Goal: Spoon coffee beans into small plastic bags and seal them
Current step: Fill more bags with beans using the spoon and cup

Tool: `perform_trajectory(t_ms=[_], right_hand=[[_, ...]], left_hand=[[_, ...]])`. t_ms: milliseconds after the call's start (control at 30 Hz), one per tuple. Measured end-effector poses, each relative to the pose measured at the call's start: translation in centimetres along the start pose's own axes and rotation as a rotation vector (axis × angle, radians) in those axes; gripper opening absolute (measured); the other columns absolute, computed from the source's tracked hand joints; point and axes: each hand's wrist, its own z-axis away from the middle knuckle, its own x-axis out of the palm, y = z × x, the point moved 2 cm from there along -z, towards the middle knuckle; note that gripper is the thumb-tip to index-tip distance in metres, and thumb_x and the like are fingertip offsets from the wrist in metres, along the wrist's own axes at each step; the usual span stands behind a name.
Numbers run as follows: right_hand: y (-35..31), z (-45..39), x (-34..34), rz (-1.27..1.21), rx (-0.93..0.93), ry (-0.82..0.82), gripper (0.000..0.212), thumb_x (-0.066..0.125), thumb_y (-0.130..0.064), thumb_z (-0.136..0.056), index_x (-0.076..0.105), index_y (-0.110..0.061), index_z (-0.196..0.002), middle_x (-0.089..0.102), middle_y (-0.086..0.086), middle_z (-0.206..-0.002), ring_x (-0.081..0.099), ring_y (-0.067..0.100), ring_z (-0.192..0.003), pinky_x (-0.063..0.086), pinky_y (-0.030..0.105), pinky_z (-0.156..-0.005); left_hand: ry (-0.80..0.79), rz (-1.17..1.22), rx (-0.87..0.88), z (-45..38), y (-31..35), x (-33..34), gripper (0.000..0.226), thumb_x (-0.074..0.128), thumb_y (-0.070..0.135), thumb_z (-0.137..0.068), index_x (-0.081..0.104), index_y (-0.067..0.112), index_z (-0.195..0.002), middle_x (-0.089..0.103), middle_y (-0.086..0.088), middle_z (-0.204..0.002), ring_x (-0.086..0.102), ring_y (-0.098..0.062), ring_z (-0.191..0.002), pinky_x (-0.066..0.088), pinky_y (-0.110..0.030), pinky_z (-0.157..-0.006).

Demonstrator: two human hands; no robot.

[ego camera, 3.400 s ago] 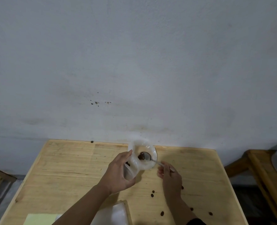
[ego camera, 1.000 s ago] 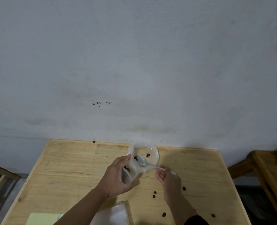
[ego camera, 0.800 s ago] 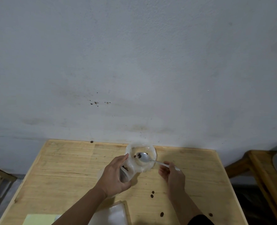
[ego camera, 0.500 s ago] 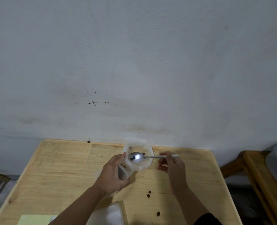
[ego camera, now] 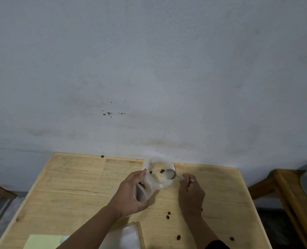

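My left hand (ego camera: 131, 194) grips a small clear plastic bag (ego camera: 144, 192) with a few coffee beans inside, just left of a white bowl (ego camera: 160, 184) at the far middle of the wooden table (ego camera: 77, 186). My right hand (ego camera: 191, 193) pinches the handle of a metal spoon (ego camera: 169, 174), whose head rests inside the bowl at its right side. A few beans (ego camera: 161, 171) lie in the bowl beside the spoon head.
Loose beans (ego camera: 168, 215) lie scattered on the table near my right wrist, and one bean (ego camera: 102, 156) sits at the far edge. Clear bags (ego camera: 125, 238) and a yellow sheet (ego camera: 41, 241) lie at the near edge. A wooden stand (ego camera: 289, 194) with a container is at right.
The spoon head has shifted from the bowl's left side to its right side, and my right hand has dropped nearer and turned. My left hand still holds the bag.
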Motion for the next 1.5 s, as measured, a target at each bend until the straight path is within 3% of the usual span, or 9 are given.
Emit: perform_trajectory(t_ms=[133, 200, 333, 500, 667, 800, 967, 1367, 1500], right_hand=[[0.2, 0.6, 1.0, 0.018, -0.022, 0.002, 0.043, 0.034, -0.030, -0.089, 0.067, -0.005, -0.084, 0.063, 0.001, -0.064, 0.050, 0.010, -0.053, 0.033, -0.005, -0.061], [1.0, 0.8, 1.2, -0.037, 0.151, -0.010, 0.038, 0.039, -0.030, -0.094, 0.068, -0.007, -0.090, 0.065, -0.001, -0.066, 0.058, 0.012, -0.056, 0.039, -0.001, -0.060], [2.5, 0.6, 0.9, -0.392, 0.594, -0.122, 0.024, 0.044, -0.015, -0.097, 0.067, -0.009, -0.092, 0.068, 0.007, -0.077, 0.066, 0.015, -0.068, 0.057, 0.027, -0.064], [3.0, 0.8, 0.7, -0.560, 0.801, -0.180, 0.022, 0.046, -0.012, -0.097, 0.064, 0.000, -0.091, 0.067, 0.018, -0.079, 0.066, 0.024, -0.072, 0.056, 0.019, -0.054], [2.8, 0.9, 1.0, -0.565, 0.817, -0.175, 0.020, 0.049, -0.013, -0.095, 0.063, -0.004, -0.085, 0.067, 0.018, -0.079, 0.067, 0.023, -0.071, 0.055, 0.019, -0.053], [2.9, 1.2, 1.3, -0.597, 0.878, -0.182, 0.017, 0.051, -0.013, -0.094, 0.063, -0.003, -0.087, 0.068, 0.018, -0.082, 0.068, 0.024, -0.075, 0.056, 0.021, -0.055], [2.9, 0.9, 0.9, -0.664, 0.945, -0.143, 0.018, 0.049, -0.010, -0.094, 0.063, 0.002, -0.091, 0.066, 0.020, -0.081, 0.065, 0.025, -0.072, 0.057, 0.022, -0.055], [2.1, 0.3, -0.2, -0.625, 0.826, -0.108, 0.026, 0.043, -0.012, -0.098, 0.062, 0.002, -0.091, 0.063, 0.019, -0.079, 0.062, 0.024, -0.072, 0.053, 0.031, -0.063], [2.1, 0.4, -0.1, -0.637, 0.827, -0.103, 0.025, 0.043, -0.012, -0.097, 0.063, 0.002, -0.089, 0.064, 0.017, -0.077, 0.062, 0.023, -0.070, 0.055, 0.030, -0.062]], left_hand=[[-0.028, 0.008, 0.028, -0.1, 0.6, 0.1, 0.099, 0.072, 0.050, -0.060, 0.024, 0.034, -0.146, 0.034, 0.018, -0.138, 0.035, 0.003, -0.127, 0.034, -0.018, -0.107], [-0.027, 0.003, 0.035, -0.1, 0.8, 0.1, 0.099, 0.069, 0.053, -0.059, 0.025, 0.033, -0.146, 0.034, 0.018, -0.138, 0.036, 0.004, -0.127, 0.032, -0.014, -0.105], [-0.022, 0.005, 0.034, -0.3, 0.5, 0.1, 0.096, 0.071, 0.047, -0.059, 0.025, 0.036, -0.143, 0.035, 0.018, -0.138, 0.036, 0.004, -0.127, 0.029, -0.006, -0.100], [-0.020, -0.007, 0.027, -0.5, -0.1, -0.1, 0.095, 0.074, 0.044, -0.061, 0.026, 0.039, -0.142, 0.037, 0.019, -0.137, 0.038, 0.005, -0.126, 0.031, -0.005, -0.098], [-0.016, -0.023, 0.026, -0.2, -0.5, -0.2, 0.095, 0.074, 0.046, -0.060, 0.027, 0.038, -0.142, 0.038, 0.018, -0.135, 0.038, 0.007, -0.124, 0.035, -0.013, -0.103], [-0.029, -0.027, 0.045, -0.3, -0.4, -0.1, 0.095, 0.078, 0.034, -0.061, 0.025, 0.041, -0.140, 0.039, 0.017, -0.136, 0.037, 0.009, -0.124, 0.033, -0.006, -0.099], [-0.026, -0.017, 0.015, -0.2, -0.9, -0.5, 0.097, 0.072, 0.047, -0.059, 0.029, 0.033, -0.144, 0.038, 0.017, -0.136, 0.039, 0.005, -0.125, 0.034, -0.010, -0.102], [-0.009, -0.037, -0.022, -0.3, -1.0, -0.6, 0.103, 0.073, 0.058, -0.058, 0.028, 0.028, -0.146, 0.037, 0.017, -0.137, 0.039, 0.001, -0.124, 0.032, -0.009, -0.100], [-0.012, -0.042, -0.016, -0.2, -1.1, -0.5, 0.100, 0.077, 0.051, -0.061, 0.028, 0.030, -0.145, 0.037, 0.016, -0.138, 0.039, 0.002, -0.125, 0.037, -0.018, -0.105]])
